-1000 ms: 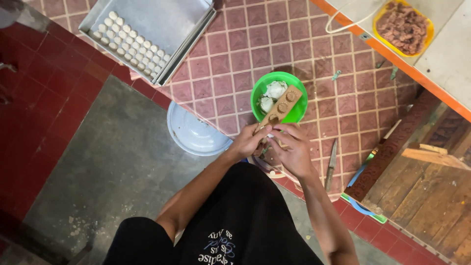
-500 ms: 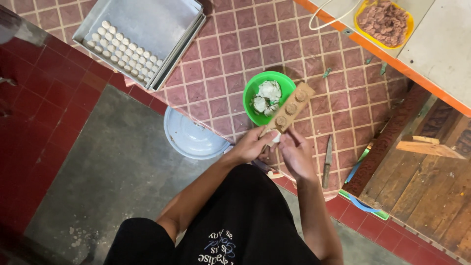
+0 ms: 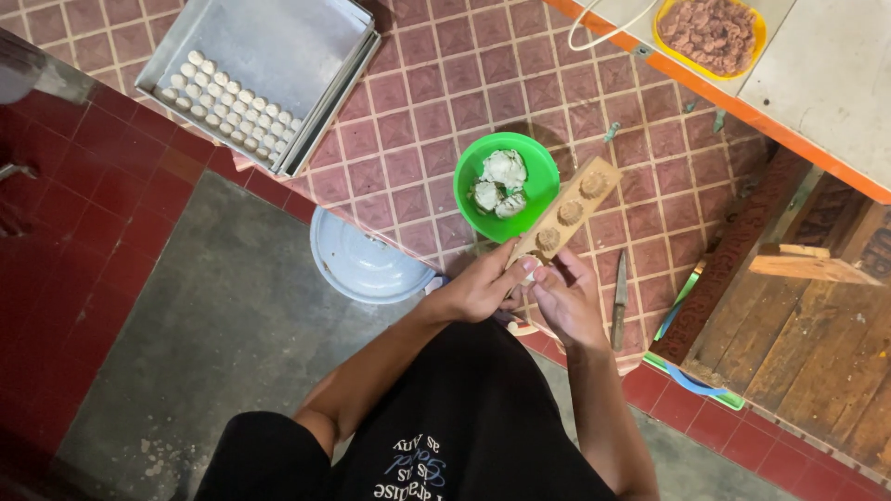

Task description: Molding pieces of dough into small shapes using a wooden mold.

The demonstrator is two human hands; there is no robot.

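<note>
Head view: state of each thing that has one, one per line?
wooden mould: held in both hands, tilted, far end over the bowl's rim
left hand: grips the mould's near end
right hand: fingers at the mould's near end
green bowl: upright, holds pale dough lumps
metal tray: flat on floor, rows of small white pieces along one edge
knife: lying on tiles, untouched
yellow tub: open, holds brown filling

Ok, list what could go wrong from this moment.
1. The wooden mould is gripped only at its near end by the left hand and right hand; its far end juts over the green bowl and might knock it.
2. A knife lies on the tiles beside the right hand, so a careless reach could catch it.
</note>
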